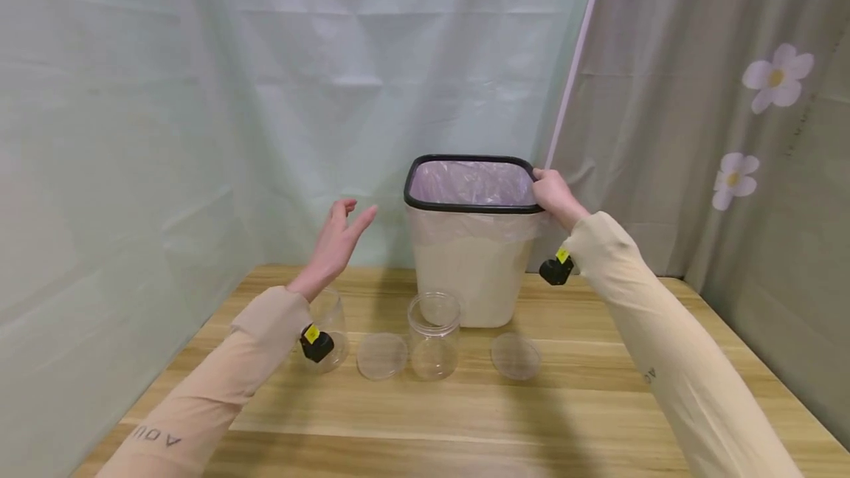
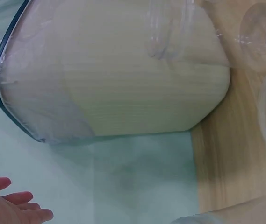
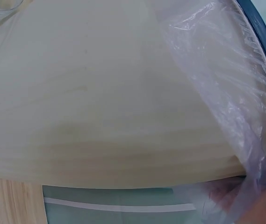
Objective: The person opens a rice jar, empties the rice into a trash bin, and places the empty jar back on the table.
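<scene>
A cream trash bin (image 1: pixel 474 271) stands at the back of the wooden table, with a black rim (image 1: pixel 465 208) and a thin purplish bag (image 1: pixel 474 179) lining it. The bag's edge hangs folded over the outside. At the rim's right end my right hand (image 1: pixel 556 194) grips the bin; in the right wrist view that hand (image 3: pixel 261 207) is partly behind the bag's loose edge. My left hand (image 1: pixel 332 242) is raised left of the bin, holding nothing, fingers apart from the thumb. Its fingers (image 2: pixel 18 198) show at the lower left of the left wrist view, away from the bin.
A clear jar (image 1: pixel 434 356) stands in front of the bin, and another clear jar (image 1: pixel 335 323) is below the left forearm. One round clear lid (image 1: pixel 382 356) lies between the jars, a second lid (image 1: pixel 516 357) to the right. Curtains (image 1: pixel 319 94) hang behind the table.
</scene>
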Tool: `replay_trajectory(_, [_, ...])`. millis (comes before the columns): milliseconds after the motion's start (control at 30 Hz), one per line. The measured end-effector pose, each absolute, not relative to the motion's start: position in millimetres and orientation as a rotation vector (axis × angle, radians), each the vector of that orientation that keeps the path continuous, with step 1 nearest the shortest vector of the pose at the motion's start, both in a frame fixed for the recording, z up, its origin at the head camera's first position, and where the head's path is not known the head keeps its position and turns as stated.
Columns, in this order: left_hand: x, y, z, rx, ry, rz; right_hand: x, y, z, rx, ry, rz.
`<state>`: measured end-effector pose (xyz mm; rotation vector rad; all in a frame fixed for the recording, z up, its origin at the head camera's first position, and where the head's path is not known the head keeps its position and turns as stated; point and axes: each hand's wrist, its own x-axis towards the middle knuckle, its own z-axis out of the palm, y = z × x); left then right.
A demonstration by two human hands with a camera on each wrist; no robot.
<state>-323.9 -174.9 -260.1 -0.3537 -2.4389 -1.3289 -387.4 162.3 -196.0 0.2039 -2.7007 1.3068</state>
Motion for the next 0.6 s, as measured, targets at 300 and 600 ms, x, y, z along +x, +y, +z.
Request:
replay_trajectory(300, [-333.6,-166.7,-250.4,-0.369,-2.446,-1.331,-387.5,176.2,-198.3,0.253,-2.677,1.387])
replay_trajectory(600, [-339.3,-168.1,-247.6,-0.365,-2.486,-1.214,-380.9,185.7,-196.9,0.291,-2.657,1.340])
